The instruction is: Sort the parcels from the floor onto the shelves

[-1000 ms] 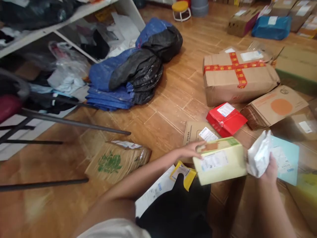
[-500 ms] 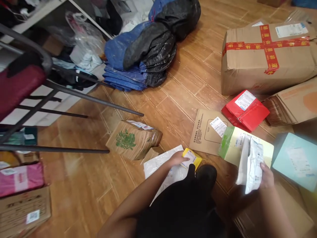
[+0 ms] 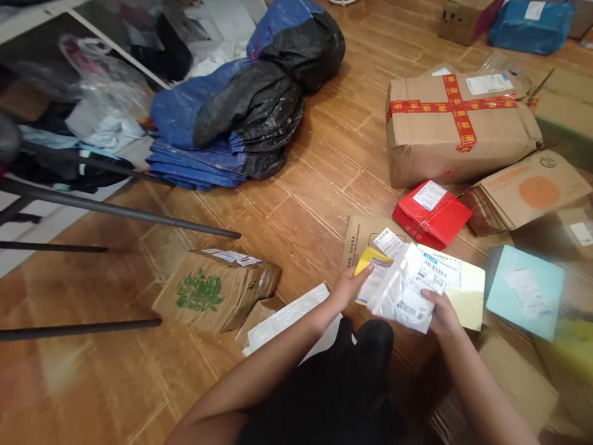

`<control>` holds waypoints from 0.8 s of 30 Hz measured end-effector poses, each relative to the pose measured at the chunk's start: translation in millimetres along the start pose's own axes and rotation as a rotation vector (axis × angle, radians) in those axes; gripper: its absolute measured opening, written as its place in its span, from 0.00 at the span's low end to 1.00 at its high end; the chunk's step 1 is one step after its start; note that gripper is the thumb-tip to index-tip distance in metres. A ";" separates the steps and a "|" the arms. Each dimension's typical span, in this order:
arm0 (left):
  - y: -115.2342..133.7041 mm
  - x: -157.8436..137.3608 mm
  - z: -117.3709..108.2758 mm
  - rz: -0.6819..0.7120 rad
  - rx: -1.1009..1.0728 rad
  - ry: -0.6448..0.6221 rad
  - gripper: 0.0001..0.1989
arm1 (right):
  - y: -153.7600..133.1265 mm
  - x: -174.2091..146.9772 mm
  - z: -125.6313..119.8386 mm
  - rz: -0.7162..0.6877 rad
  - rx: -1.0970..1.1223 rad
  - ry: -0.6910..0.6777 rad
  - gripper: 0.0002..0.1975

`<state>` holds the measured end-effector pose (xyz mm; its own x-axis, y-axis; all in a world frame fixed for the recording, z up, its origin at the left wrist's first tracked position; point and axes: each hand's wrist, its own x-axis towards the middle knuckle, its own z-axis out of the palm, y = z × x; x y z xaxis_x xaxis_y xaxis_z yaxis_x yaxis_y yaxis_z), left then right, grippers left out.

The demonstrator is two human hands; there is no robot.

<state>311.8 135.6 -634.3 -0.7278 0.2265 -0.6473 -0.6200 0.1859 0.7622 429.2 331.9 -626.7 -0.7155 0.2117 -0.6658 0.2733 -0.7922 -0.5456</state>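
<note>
My left hand [image 3: 348,288] is closed on a yellow parcel [image 3: 369,264] that carries a white label. In my right hand [image 3: 440,312] I grip a white plastic mailer [image 3: 410,295], its printed label facing up. The mailer overlaps the yellow parcel's right side, so part of the parcel is hidden. Beneath and behind the two parcels lie a flat brown carton [image 3: 359,238] and a pale yellow box [image 3: 470,290] on the floor. A larger white package [image 3: 290,318] rests near my left forearm, partly covered by it.
A red box [image 3: 433,219], a large taped carton [image 3: 417,145] and a light blue box [image 3: 504,278] stand to the right. Left of my arms sits a brown box with a green print [image 3: 199,293]. Metal chair legs [image 3: 139,213] and blue-black sacks [image 3: 231,117] are farther left.
My left hand has lifted the yellow parcel off the white package. My right hand has moved left and turned the mailer label-up, bringing both parcels together. The view has shifted.
</note>
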 end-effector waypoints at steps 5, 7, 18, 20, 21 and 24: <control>2.9 -20.0 17.1 0.060 0.040 -0.127 0.35 | -5.0 12.4 5.5 -0.146 0.104 0.155 0.31; 3.5 -22.4 15.9 0.026 0.008 -0.139 0.37 | -10.4 12.3 -2.5 -0.149 0.097 0.156 0.32; -0.1 -32.8 15.6 0.043 -0.079 -0.150 0.45 | -21.9 -0.6 -0.7 -0.137 -0.084 0.120 0.39; 1.5 -43.7 20.9 0.085 0.010 -0.203 0.44 | -17.4 -3.8 -3.0 -0.115 -0.123 0.093 0.40; 2.1 -49.0 23.7 0.107 0.060 -0.243 0.44 | -15.4 -5.6 -7.5 -0.096 -0.146 0.071 0.40; 2.1 -55.6 23.8 0.186 0.128 -0.423 0.42 | -13.3 -8.7 -30.3 -0.049 -0.234 0.015 0.40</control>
<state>358.0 146.2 -596.6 -0.6238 0.6311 -0.4611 -0.4303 0.2153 0.8767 451.2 358.0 -629.0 -0.7225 0.2565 -0.6420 0.3813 -0.6268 -0.6795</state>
